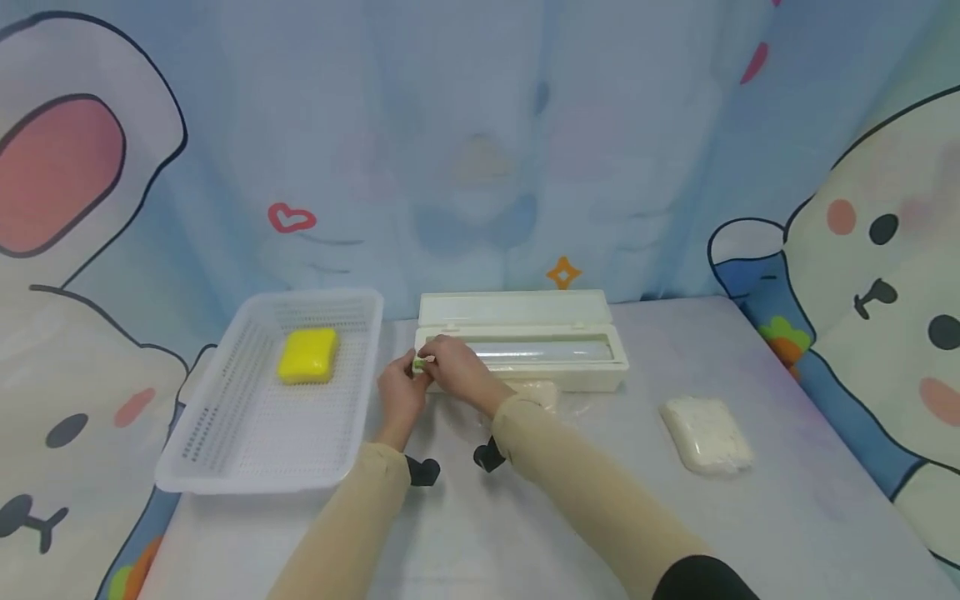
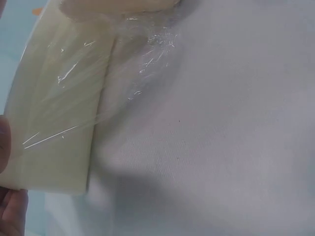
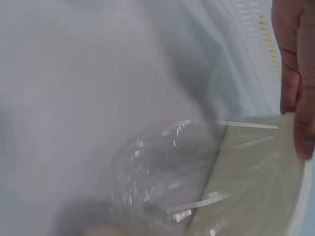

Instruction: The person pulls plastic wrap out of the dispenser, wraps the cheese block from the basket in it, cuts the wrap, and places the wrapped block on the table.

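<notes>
A cream cling film dispenser (image 1: pixel 525 379) stands with its lid raised, a roll of film (image 1: pixel 540 350) lying inside. My left hand (image 1: pixel 402 392) grips its left front corner, thumb and fingers round the end in the right wrist view. My right hand (image 1: pixel 459 367) is bent over the same corner, its fingertips pinching a small green piece (image 1: pixel 417 365) at the edge. Clear film (image 2: pixel 64 83) drapes down the dispenser's front and crumples on the table. A pale block (image 1: pixel 542 395) lies at the film, partly hidden by my right arm.
At the left is a white perforated basket (image 1: pixel 262 450) holding a yellow block (image 1: pixel 309 356). A white wrapped block (image 1: pixel 707 435) lies on the table (image 1: pixel 645 533) to the right. A printed curtain (image 1: pixel 480 150) hangs behind the table.
</notes>
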Action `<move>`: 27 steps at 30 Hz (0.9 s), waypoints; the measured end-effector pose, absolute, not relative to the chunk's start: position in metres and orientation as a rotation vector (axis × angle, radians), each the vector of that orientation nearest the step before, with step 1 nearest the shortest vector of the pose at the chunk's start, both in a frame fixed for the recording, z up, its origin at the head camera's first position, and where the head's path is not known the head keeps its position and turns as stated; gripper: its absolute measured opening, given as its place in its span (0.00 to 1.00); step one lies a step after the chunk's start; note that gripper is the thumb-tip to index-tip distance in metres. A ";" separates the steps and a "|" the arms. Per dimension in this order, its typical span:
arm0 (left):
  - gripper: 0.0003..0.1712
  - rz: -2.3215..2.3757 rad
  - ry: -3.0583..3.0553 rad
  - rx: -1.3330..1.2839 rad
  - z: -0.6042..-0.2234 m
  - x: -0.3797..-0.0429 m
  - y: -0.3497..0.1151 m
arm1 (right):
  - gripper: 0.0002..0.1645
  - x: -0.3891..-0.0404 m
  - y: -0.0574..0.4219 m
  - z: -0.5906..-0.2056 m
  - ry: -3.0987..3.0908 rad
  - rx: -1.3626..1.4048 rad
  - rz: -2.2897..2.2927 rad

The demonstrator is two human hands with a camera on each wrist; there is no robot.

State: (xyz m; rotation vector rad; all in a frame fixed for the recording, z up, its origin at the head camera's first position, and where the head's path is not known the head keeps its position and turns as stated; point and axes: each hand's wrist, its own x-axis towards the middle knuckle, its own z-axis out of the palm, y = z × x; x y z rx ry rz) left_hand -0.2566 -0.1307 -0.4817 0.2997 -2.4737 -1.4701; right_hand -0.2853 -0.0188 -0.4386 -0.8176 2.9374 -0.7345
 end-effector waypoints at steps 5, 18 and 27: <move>0.36 -1.551 -2.464 0.310 -0.482 -0.257 -0.128 | 0.14 -0.276 0.025 -0.430 2.975 -0.720 -0.889; 0.38 -1.578 -2.497 0.354 -0.476 -0.254 -0.134 | 0.14 -0.235 0.199 -0.471 3.143 0.124 -1.423; 0.39 -1.618 -2.526 0.410 -0.470 -0.246 -0.123 | 0.25 -0.220 0.195 -0.476 2.823 0.640 -1.558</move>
